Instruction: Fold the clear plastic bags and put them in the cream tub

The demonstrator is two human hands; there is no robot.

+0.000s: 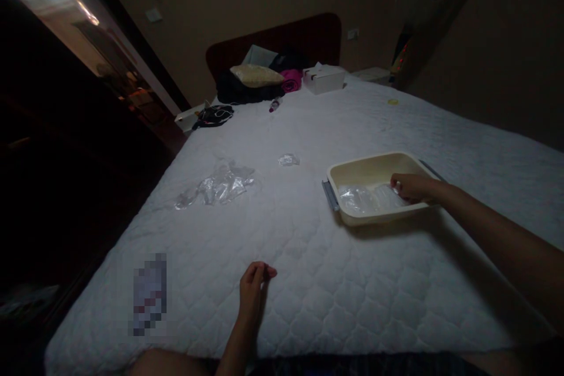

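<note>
Right hand [409,189] is in the tub [368,171], fingers closed on a clear bag [388,195] by its edge, as far as the dim light shows. Left hand [258,273] rests near the front of the bed [335,305], loosely curled, nothing visible in it; can't tell if its fingertips meet. Gripped bag sits low in the tub, right side, just beside what looks like a second bag [356,198]. Loose plastic [224,185] lies left of the tub, well apart; small packet [288,159] between them. Step in hand reads as placing or picking up the bag; one frame can't settle which. Next move calls for clean finger clearance at the rim, without dragging the neighbour along.
</note>
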